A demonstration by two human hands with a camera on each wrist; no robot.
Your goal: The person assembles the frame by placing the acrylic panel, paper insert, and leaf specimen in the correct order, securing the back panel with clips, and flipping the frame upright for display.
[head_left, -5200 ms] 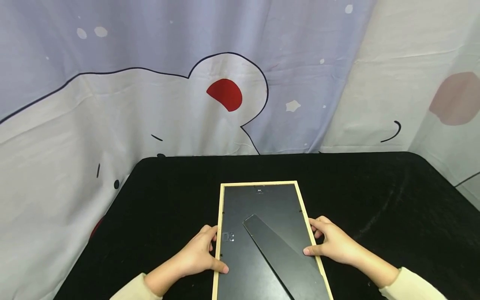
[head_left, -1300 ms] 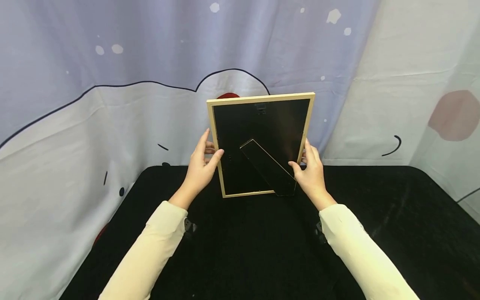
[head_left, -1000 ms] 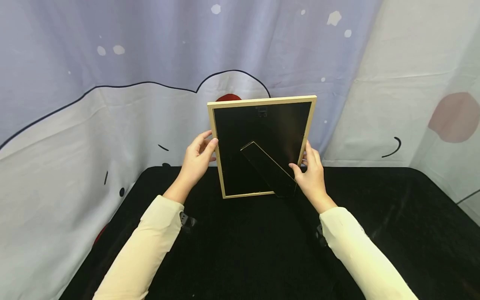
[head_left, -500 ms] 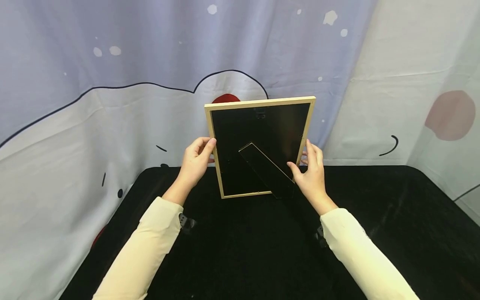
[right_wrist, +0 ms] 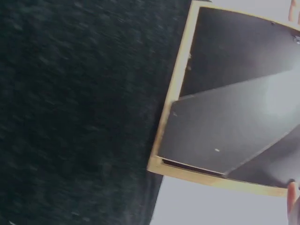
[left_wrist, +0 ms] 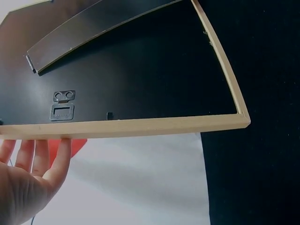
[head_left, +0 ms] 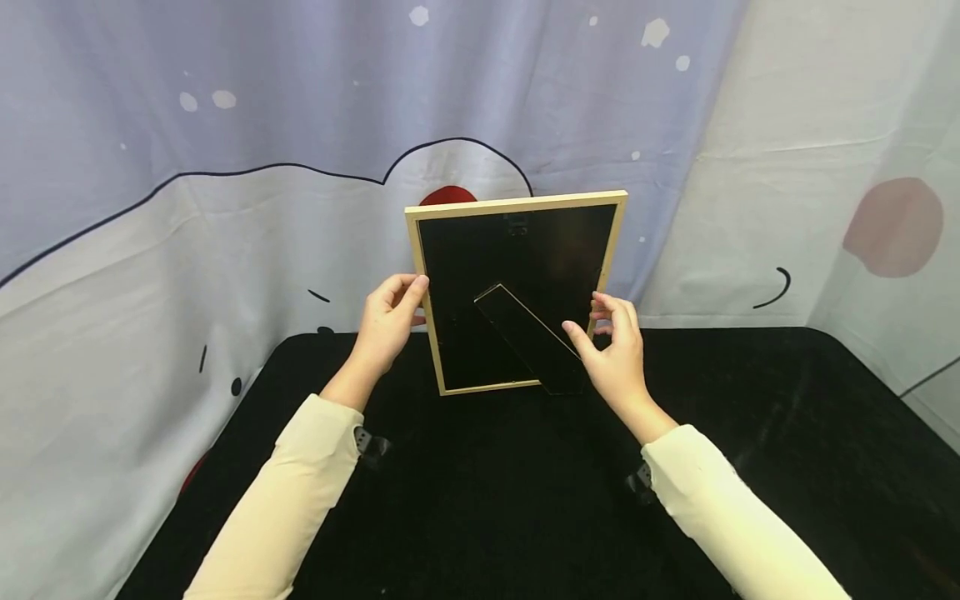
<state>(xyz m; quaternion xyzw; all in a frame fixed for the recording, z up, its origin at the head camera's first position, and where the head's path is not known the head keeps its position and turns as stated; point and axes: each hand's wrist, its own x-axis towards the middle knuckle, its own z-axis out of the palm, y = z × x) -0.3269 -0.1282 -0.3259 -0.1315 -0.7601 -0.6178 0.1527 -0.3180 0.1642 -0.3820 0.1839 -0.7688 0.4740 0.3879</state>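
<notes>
A wooden picture frame stands upright on the black-covered table, its dark back toward me and its top edge a little higher at the right. Its easel leg slants down the back to the lower right. My left hand pinches the frame's left edge, thumb in front; in the left wrist view its fingers reach up along the edge. My right hand is at the right edge with fingertips overlapping the wood, thumb spread over the leg. Only a fingertip of it shows in the blurred right wrist view.
The black cloth covers the table around the frame. A white and lilac curtain with printed shapes hangs right behind the table's far edge. A metal hanger and a small tab are on the frame's back.
The frame, lying face down some seconds ago, stands upright with its leg slightly out. My left thumb has drawn back to the edge. My right fingers have just slipped from behind the right edge.
</notes>
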